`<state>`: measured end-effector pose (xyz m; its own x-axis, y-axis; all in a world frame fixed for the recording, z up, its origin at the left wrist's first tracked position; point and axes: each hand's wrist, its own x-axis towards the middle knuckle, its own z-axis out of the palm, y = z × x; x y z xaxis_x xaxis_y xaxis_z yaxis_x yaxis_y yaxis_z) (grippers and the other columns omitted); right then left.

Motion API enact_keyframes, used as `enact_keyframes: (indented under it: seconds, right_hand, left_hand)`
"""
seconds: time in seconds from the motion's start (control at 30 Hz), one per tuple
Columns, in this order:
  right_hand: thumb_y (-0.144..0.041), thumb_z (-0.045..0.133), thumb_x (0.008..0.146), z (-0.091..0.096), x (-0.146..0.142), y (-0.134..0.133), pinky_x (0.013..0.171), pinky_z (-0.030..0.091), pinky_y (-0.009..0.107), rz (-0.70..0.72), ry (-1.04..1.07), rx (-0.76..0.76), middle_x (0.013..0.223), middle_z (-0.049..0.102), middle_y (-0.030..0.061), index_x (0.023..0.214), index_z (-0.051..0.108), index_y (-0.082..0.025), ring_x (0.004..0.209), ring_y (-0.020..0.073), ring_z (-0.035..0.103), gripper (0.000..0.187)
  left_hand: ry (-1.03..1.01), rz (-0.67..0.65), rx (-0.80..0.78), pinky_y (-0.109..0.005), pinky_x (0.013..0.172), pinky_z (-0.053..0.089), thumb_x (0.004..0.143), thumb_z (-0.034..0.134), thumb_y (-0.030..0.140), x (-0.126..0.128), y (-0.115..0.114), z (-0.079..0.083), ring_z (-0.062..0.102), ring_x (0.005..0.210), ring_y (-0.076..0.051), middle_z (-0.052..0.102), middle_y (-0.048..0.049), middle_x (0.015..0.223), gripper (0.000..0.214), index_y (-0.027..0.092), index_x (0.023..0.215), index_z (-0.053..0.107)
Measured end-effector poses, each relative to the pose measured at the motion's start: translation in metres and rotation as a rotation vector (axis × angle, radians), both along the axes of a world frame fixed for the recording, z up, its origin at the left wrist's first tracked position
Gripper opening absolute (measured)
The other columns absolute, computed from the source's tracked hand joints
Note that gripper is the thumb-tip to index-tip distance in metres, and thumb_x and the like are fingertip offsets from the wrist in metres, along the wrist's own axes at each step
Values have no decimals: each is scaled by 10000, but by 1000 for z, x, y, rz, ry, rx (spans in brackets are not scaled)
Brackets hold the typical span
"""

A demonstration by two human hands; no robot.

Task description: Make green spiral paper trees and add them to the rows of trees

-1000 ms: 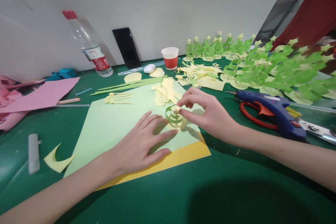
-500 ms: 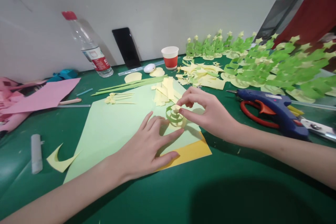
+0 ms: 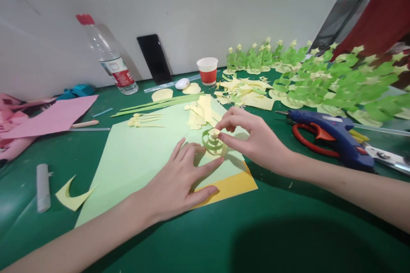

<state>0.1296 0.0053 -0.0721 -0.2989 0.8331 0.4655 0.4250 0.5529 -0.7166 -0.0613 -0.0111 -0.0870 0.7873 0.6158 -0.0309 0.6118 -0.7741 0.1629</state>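
- The left arm is extended from the lower left, its forearm bared.
- The left hand is turned palm down, its fingers spread, with index and thumb stretched rightward.
- The right arm, also bared, is angled in from the right.
- In the right hand, thumb and index are drawn into a pinch.

1. Paper spiral: grn; base: pale yel.
2. Top sheet: lt grn; under-sheet: yel-orange.
3. Glue gun: dk blue, trigger orange-red.
4. Cup: wht up top, red below.
5. Bottle: cap red, label red/wht.
6. Tabletop: dk grn.
7. Phone: blk.
8. Loose sheet: pink.
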Motion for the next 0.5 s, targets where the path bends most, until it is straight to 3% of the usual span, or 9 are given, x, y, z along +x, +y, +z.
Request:
enact_keyframes:
  seconds: [0.5]
  right_hand:
    - [-152,511,772,0,0,0,627,404,252,-2,4,-23,755,524,20,731,572,-167,687,109,466,76]
  left_hand:
    - [-7,-3,2,-614,978,161,866,347,475,1,0,0,379,1091,-271,464,-102,1044,477,293,1307,371]
